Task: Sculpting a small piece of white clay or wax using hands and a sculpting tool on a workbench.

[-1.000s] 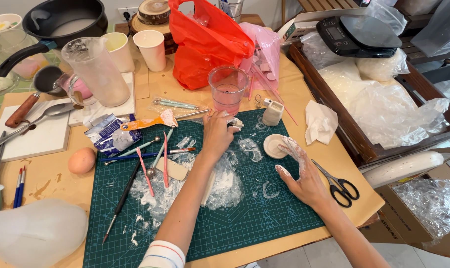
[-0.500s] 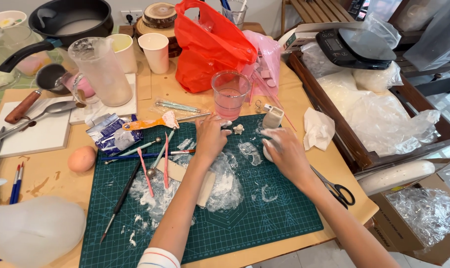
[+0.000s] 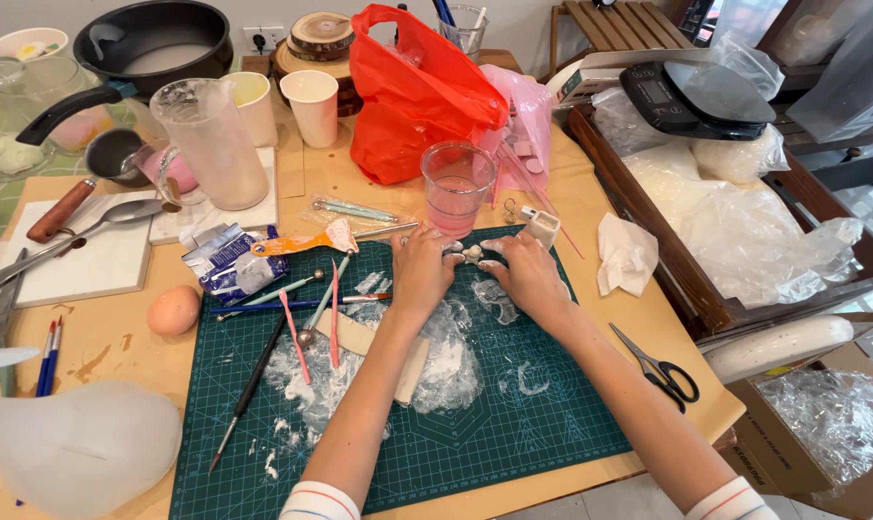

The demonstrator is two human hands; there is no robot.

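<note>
- Head view: both hands meet at the far edge of the green cutting mat (image 3: 513, 433), fingertips pinched in on a small whitish lump (image 3: 471, 253) that sits between them.
- Left hand (image 3: 421, 273): fingers curled narrow, tips touching the lump from its left side; palm down on the mat.
- Right hand (image 3: 525, 274): same posture from the right, fingers closed in on the lump. Cannot tell how firm the pinch is; the lump is mostly hidden by fingertips.
- The lump lies on the mat just in front of the pink-tinted plastic cup (image 3: 456, 186) and beside a small white bottle (image 3: 541, 226).
- Judgement: this looks like fine shaping of a soft piece. Do it well by keeping pressure light and even from both sides, wrists braced on the mat, and turning the piece rather than squeezing harder.
- Watch the cup: it is near the knuckles, so a forward slip could tip it.
- Crumpled clear film (image 3: 436, 361) lies under the left forearm, with white dusting on the mat around it; loose powder could mark the piece.
- Modelling tools (image 3: 313, 306) are fanned out left of the left hand, within reach.
- Scissors (image 3: 660, 364) lie right of the right forearm, a crumpled tissue (image 3: 627, 252) beyond them.
- An egg (image 3: 174, 309) sits off the mat's left edge, well apart.
</note>
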